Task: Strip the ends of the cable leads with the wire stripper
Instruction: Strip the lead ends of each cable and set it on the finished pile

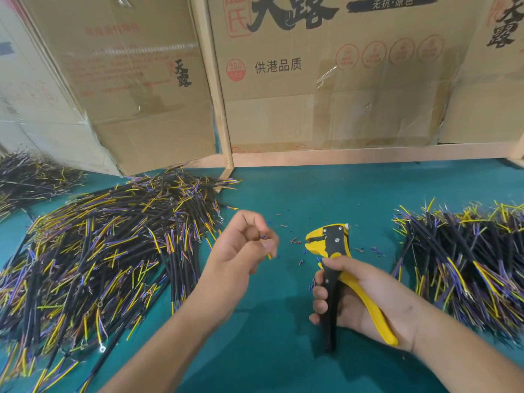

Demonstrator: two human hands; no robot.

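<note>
My right hand (pixel 357 296) grips the handles of a yellow and black wire stripper (pixel 331 251), its jaws pointing up and left over the green table (pixel 283 350). My left hand (pixel 241 248) hovers left of the jaws with curled fingers, pinching short yellow and blue-purple wire ends (pixel 268 252) that stick out past the fingertips; the rest of that piece is hidden by the hand. The hand and the stripper jaws are apart. A large pile of black cables with yellow and purple leads (pixel 99 251) lies on the left. Another such pile (pixel 465 256) lies on the right.
Small bits of cut insulation (pixel 295 239) are scattered on the table around the stripper. Cardboard boxes (pixel 326 75) on a wooden frame (pixel 224 131) stand along the back edge. A third cable heap (pixel 25 177) lies at far left.
</note>
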